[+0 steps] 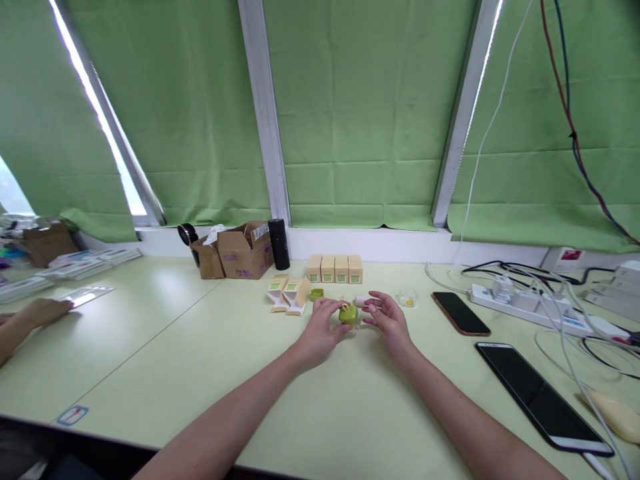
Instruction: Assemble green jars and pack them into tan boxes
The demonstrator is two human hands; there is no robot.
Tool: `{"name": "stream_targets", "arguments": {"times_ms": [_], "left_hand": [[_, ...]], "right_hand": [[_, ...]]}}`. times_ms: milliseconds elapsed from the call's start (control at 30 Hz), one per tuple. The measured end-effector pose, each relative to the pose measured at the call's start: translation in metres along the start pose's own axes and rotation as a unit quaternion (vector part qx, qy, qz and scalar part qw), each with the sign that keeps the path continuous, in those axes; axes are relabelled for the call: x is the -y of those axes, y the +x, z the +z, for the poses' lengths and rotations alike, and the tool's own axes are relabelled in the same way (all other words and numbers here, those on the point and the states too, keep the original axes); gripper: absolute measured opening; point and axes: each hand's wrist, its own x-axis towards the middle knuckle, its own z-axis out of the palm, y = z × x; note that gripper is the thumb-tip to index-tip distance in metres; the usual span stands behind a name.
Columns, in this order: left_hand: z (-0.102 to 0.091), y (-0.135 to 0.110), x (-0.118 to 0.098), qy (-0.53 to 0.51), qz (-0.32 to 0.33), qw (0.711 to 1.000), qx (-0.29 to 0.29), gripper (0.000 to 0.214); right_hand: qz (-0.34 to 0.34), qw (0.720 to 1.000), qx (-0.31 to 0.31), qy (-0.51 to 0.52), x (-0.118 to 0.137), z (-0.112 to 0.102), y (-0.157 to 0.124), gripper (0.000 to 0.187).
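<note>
My left hand (323, 332) is closed on a small green case with a yellowish loop (349, 313), gripping it between thumb and fingers just above the table. To its right my right hand (389, 324) is open, its fingers apart and curved toward the case. A small white object (360, 301) shows just behind the right fingertips; I cannot tell whether they touch it. Behind my left hand lies a small green square piece (317, 294). Two opened cream cartons (290, 293) lie to the left of it. A clear plastic piece (407, 297) with something yellow in it lies to the right.
Several small closed boxes (335, 269) stand in a row behind. Farther left are a cardboard box (245, 252) and a black cylinder (279, 245). A phone (461, 313), a tablet (543, 393) and a cabled power strip (540, 311) lie right. Another person's hand (47, 311) is far left.
</note>
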Motion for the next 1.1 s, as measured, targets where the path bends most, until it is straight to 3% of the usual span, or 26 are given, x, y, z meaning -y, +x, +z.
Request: {"name": "stream_targets", "arguments": {"times_ms": [133, 300, 533, 833, 900, 1000, 1100], "left_hand": [[0.001, -0.002, 0.005, 0.051, -0.006, 0.998, 0.036, 0.044], [0.001, -0.002, 0.006, 0.115, 0.002, 0.991, 0.074, 0.043], [0.000, -0.002, 0.004, 0.159, 0.036, 0.984, 0.076, 0.043], [-0.001, -0.004, -0.002, 0.187, 0.034, 0.979, 0.079, 0.051], [-0.005, -0.003, -0.004, 0.200, 0.033, 0.977, 0.067, 0.050], [-0.017, 0.005, -0.006, 0.247, 0.022, 0.969, 0.011, 0.033], [-0.037, 0.015, -0.005, 0.377, -0.027, 0.924, -0.063, 0.027]], "right_hand": [[-0.014, 0.999, -0.048, -0.020, -0.002, -0.002, 0.003, 0.057], [-0.019, 0.998, -0.057, -0.032, -0.004, -0.002, 0.004, 0.053], [-0.031, 0.997, -0.055, -0.043, -0.007, -0.002, 0.004, 0.050], [-0.040, 0.997, -0.049, -0.049, -0.009, -0.003, 0.004, 0.050], [-0.039, 0.997, -0.049, -0.051, -0.009, -0.003, 0.004, 0.050], [-0.036, 0.997, -0.052, -0.051, -0.008, -0.003, 0.004, 0.049], [-0.032, 0.997, -0.053, -0.052, -0.008, -0.003, 0.004, 0.049]]}}
